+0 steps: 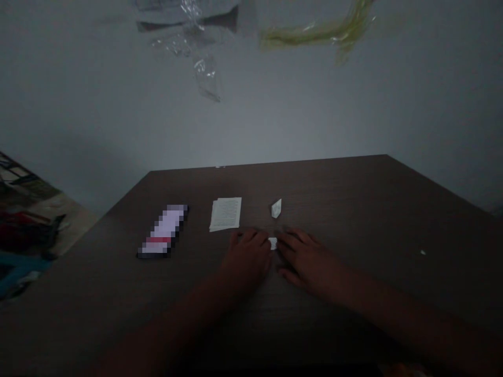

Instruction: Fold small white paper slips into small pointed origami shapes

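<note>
My left hand [247, 256] rests palm down on the dark table, its fingers pointing forward and a little bent. A small white piece of paper [272, 243] lies between my two hands, partly covered at its sides. On its other side is my right hand [308, 259], fingers stretched and thumb apart, with the fingertips at or very near the paper's edge. Just beyond the hands lies a folded, pointed piece of white paper [276, 208]. Left of that sits a small stack of printed paper sheets [226, 213], past my left fingertips.
A phone [163, 230] with a lit, blurred screen lies on the table [353, 209] at left. A tiny white scrap [423, 252] is at far right. The wall [294, 115] behind carries strips of clear and yellow tape. Various items stand on the floor at left.
</note>
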Motion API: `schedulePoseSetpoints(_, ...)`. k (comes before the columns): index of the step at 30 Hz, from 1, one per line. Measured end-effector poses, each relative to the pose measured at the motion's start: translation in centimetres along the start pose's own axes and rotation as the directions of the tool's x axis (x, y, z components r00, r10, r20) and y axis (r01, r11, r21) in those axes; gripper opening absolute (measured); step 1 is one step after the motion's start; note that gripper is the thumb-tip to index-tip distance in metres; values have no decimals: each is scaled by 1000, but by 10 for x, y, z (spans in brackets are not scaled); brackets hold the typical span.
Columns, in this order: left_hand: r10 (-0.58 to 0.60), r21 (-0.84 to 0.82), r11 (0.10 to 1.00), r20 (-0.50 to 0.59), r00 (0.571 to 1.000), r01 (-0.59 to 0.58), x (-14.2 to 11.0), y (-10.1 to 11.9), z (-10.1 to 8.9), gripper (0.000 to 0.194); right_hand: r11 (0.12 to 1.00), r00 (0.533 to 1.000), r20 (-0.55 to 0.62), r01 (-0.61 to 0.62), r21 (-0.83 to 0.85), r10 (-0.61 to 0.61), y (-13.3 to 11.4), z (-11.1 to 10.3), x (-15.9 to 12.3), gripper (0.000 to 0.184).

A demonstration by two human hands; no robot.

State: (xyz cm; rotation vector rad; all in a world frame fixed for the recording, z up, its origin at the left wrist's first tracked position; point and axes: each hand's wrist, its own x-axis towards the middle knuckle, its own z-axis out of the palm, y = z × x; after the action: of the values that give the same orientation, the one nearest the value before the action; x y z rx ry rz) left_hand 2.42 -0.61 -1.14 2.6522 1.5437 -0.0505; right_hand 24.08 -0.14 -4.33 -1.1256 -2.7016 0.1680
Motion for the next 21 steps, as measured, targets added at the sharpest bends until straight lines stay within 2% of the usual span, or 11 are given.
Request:
schedulePoseSetpoints(6,-27,-181,983,-18,999,23,9,-12,5,24,998,999,-41,6,69,-3,0,-4,3,41)
schedulePoseSetpoints(12,-46,-285,958,-57,997,28,12,-22,11,26,997,995,79,63,53,-67,0,-9,4,42)
schedulePoseSetpoints(16,-42,-252,967,-63,997,25,13,-25,10,32,992,993,76,80,93,-87,3,-14,4,35)
schedulePoseSetpoints(21,-15,-89,996,-28,999,13,8,-22,1,29,991,993,86,72,116,-82,4,-18,6,27)
